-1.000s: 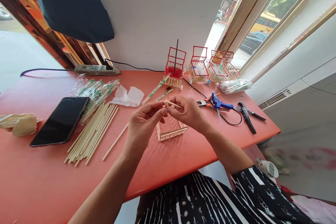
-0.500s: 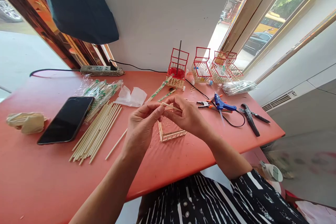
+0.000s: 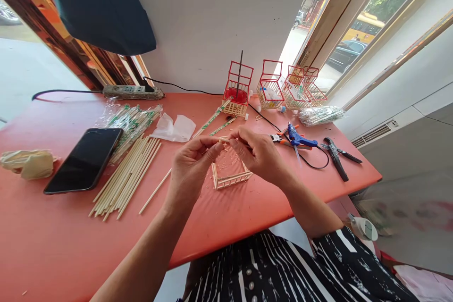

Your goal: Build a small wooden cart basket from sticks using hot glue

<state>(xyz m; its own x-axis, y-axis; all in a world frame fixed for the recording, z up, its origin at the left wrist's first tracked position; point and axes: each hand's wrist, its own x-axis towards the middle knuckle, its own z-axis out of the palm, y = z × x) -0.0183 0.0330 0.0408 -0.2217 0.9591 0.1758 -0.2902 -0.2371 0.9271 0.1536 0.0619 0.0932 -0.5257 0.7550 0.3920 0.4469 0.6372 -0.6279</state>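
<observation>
My left hand [image 3: 193, 167] and my right hand [image 3: 260, 153] meet above the red table [image 3: 230, 217], both pinching one short bamboo stick piece [image 3: 224, 139] between thumb and fingertips. Directly below them a small open frame of pale sticks [image 3: 230, 177] lies on the table among wood shavings. A pile of long bamboo sticks [image 3: 127, 177] lies to the left of my left hand, with one loose stick [image 3: 155, 191] nearer to it.
A black phone [image 3: 85, 159] and wrapped chopsticks [image 3: 132, 120] lie at left. A blue glue gun [image 3: 299, 140], orange-handled cutters [image 3: 279, 138] and black pliers [image 3: 334, 155] lie at right. Red wire baskets [image 3: 271, 86] stand by the wall, a power strip [image 3: 132, 92] at back left.
The short stick has turned more level between my fingertips and my hands have drawn a little closer together. The view has shifted slightly.
</observation>
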